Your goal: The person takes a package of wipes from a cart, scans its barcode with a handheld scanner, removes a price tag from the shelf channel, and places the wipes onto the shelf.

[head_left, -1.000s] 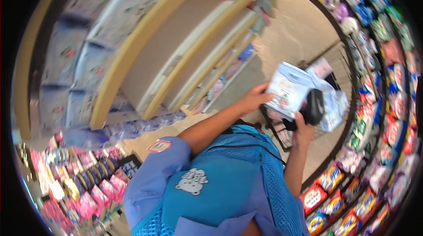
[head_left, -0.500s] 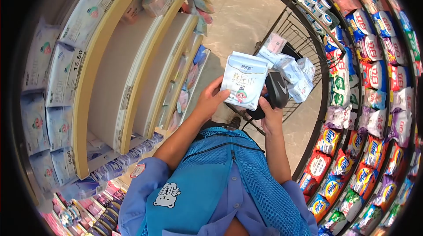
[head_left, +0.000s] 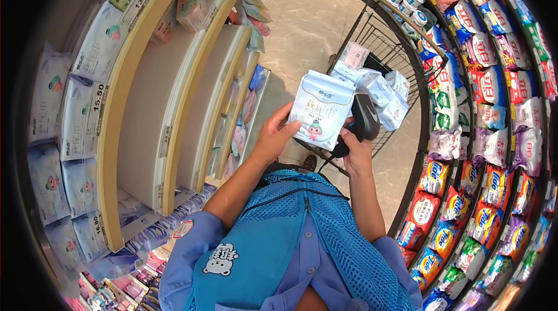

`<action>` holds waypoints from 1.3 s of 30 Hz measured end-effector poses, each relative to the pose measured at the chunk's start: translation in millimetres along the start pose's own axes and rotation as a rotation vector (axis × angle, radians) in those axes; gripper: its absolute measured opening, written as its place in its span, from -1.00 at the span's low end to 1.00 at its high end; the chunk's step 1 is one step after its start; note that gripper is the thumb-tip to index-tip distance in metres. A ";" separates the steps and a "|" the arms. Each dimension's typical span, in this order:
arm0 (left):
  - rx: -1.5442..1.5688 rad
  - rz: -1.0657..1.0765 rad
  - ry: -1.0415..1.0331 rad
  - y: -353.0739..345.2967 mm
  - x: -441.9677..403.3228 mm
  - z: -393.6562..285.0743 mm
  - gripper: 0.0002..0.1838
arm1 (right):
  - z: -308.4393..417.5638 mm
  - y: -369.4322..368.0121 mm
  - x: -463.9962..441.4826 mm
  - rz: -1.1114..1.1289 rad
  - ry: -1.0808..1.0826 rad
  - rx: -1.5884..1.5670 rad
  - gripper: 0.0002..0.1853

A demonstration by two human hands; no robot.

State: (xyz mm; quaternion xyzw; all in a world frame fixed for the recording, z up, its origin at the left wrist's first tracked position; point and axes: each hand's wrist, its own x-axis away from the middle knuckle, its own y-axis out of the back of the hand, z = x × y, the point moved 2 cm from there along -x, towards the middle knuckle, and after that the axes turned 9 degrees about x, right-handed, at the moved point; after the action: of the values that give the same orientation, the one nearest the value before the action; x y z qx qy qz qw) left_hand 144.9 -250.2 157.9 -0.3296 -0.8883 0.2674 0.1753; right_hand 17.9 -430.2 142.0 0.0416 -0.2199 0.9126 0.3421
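Together: 1 pale-blue pack (head_left: 321,112), 1 black scanner (head_left: 365,117)
Left hand (head_left: 278,133) has its fingers closed on the pack's left edge; right hand (head_left: 356,153) has its fingers wrapped around the scanner's handle, cart (head_left: 378,38) beyond.

Pale blue packet (head_left: 321,107), fine print too small to read, scanner (head_left: 366,118) partly behind it, cart (head_left: 372,32) partly covered
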 end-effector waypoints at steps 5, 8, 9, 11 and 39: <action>-0.002 0.013 0.023 1.1 -2.8 -1.4 -0.34 | 1.7 2.7 1.3 0.022 -0.023 0.019 -0.53; -0.022 -0.001 0.040 0.5 -1.8 -4.3 -0.32 | 5.3 -2.7 3.4 -0.021 -0.045 0.032 -0.61; -0.042 -0.014 0.053 0.2 -1.5 -4.8 -0.30 | 5.5 -4.1 3.1 -0.026 -0.031 0.021 -0.61; -0.018 0.019 0.052 0.5 -2.2 -7.2 -0.27 | 6.0 -2.2 1.7 -0.014 -0.029 0.036 -0.61; 0.206 0.162 0.213 21.6 -4.6 16.8 -0.32 | 0.0 11.7 10.7 0.155 -0.020 0.080 -0.16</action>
State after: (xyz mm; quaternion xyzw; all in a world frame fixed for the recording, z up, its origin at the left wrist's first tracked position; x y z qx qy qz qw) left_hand 150.6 -245.5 131.1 -0.4068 -0.8033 0.3338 0.2791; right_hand 2.2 -431.6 140.0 0.0472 -0.1892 0.9440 0.2662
